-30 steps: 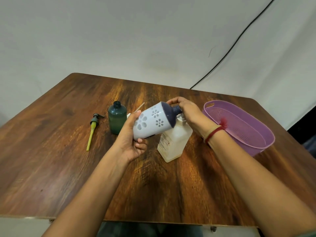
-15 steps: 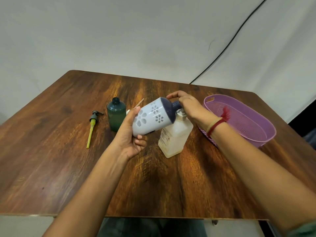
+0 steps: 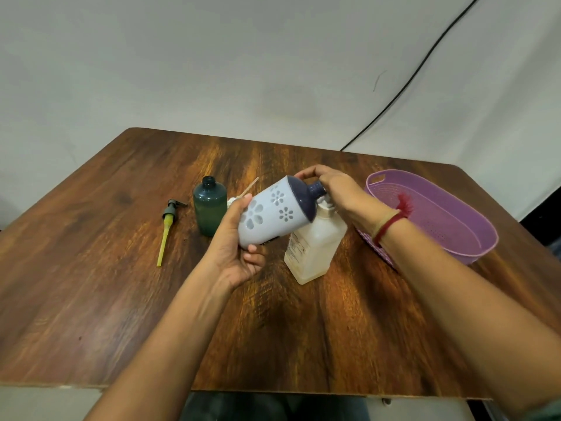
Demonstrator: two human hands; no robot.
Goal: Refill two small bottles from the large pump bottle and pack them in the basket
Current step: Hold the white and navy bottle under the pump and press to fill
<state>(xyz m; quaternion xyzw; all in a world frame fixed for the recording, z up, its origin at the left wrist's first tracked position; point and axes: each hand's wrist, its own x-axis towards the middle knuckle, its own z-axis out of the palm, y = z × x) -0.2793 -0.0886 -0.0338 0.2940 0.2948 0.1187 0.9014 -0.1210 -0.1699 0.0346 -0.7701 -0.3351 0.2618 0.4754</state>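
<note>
Head | left fingers (image 3: 253,249) wrap rounded floral bottle (image 3: 273,212) | right fingers (image 3: 306,173) pinch its navy neck

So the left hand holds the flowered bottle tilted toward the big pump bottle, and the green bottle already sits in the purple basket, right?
Not quite. The head view shows the green bottle standing uncapped on the table, left of the left hand, not in the purple basket. The flowered bottle is tilted toward the big pump bottle as you say.
</note>
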